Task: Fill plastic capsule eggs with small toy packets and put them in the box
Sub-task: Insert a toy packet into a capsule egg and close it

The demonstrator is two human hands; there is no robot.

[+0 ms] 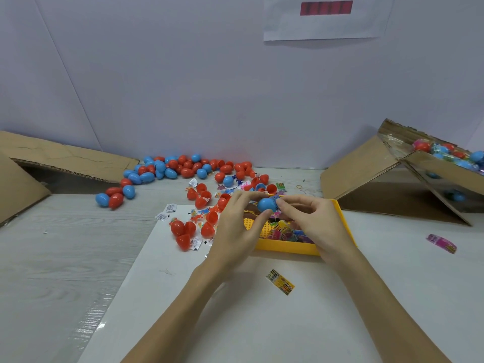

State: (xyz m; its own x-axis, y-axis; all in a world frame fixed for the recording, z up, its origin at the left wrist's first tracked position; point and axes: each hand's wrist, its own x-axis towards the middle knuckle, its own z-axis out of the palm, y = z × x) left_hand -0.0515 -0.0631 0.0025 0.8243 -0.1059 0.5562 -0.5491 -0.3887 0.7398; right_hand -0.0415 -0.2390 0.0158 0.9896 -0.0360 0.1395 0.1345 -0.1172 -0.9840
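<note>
left hand (237, 226) grips the blue half-egg (266, 204); right hand (307, 218) pinches a packet (277, 199) into it; the packet may spring out.

Two hands (275, 221), two cardboard boxes (392, 176), one yellow tray (288, 248), dozens of eggs (183, 169).

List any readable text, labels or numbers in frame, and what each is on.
None legible.
Paper sheet on the wall: red and dark bar, pixelated.
Yellow packet on the white sheet: print, too blurred.
Pink packet: blurred.
White sachets: dark print, too small.
</note>
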